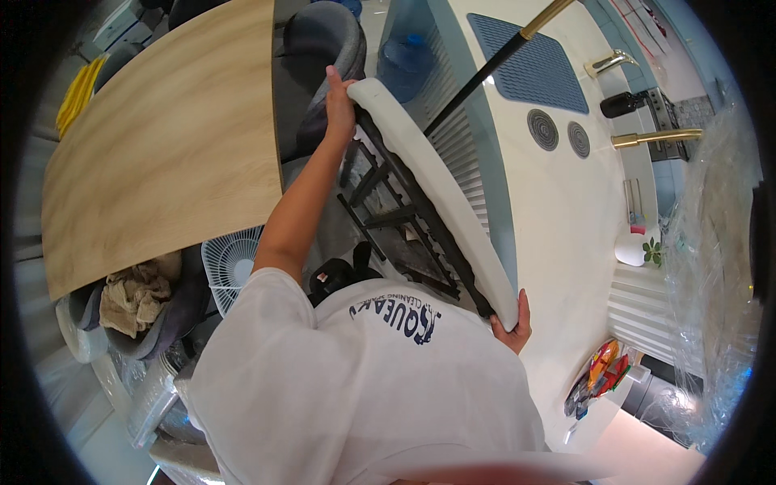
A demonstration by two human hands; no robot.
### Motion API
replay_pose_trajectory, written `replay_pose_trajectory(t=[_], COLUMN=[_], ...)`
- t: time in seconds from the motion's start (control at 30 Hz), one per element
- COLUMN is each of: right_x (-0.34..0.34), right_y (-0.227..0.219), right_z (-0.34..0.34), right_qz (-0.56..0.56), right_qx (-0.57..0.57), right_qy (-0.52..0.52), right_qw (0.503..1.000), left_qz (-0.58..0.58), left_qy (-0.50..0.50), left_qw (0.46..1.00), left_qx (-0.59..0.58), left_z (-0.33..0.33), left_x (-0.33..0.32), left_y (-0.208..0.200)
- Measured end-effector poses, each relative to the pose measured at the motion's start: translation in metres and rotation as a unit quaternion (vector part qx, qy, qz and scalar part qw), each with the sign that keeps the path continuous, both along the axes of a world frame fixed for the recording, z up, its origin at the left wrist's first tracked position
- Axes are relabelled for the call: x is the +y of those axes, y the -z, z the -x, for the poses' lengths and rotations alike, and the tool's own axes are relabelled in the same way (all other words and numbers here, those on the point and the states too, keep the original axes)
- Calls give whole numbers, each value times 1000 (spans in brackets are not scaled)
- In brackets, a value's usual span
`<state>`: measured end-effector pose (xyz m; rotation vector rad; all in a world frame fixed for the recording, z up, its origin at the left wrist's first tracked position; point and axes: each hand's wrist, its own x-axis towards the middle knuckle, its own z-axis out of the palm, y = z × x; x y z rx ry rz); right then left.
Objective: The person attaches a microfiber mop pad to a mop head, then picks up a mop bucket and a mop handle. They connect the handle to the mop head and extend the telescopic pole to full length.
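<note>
white-topped bench [440,198]: between table [162,145] and counter [558,242] | long axis far-left to near-right | left hand [339,113] part-curled, holding far end | right hand [512,325] curled round near end

A wooden table [170,129] has a grey chair [343,40] by its right edge, yellow cloth [79,93] beyond its upper left edge, and a white fan [233,260] near its lower right corner. Brown cloth [136,301] lies bunched on a chair by its lower edge. A blue jug [404,69] stands beside the counter [558,242]. Near the counter's upper left corner lies a blue mat [537,77], two grey discs [542,129] below. Along its right edge are gold taps [608,63] and a potted plant [652,252]; colourful packets [602,370] lie toward its lower end.
</note>
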<state>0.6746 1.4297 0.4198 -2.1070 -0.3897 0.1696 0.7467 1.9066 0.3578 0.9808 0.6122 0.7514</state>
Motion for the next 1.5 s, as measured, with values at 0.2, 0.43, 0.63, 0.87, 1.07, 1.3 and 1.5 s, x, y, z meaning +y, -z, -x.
replay_pose_trajectory(t=[0.2, 0.43, 0.63, 0.87, 1.07, 1.3, 1.5], right_x=[17, 16, 32, 44, 29, 32, 40], right_y=[-14, 4, -24, -46, -37, -1, 22], right_z=[-5, -4, -14, -17, -23, -17, -75], right_qz=[-14, 1, 69, 88, 42, -53, -135], right_qx=[57, 36, 53, 105, 73, 98, 386], right_qy=[91, 37, -79, -138, -270, -431, -448], right_qw=[994, 999, 993, 981, 959, 895, 795], left_qz=[-18, 3, -114, -153, 21, -1, 19], left_qy=[-4, 24, -14, -64, 77, 104, 64], left_qw=[998, 999, 992, 974, 987, 976, 986], left_qx=[56, 23, 46, 151, 138, 189, 153], left_z=[-55, -47, -11, 56, 102, 130, 125], left_x=[-4, 9, 4, -138, -181, -173, -158], left_y=[9, 20, -9, 16, -43, -2, 14])
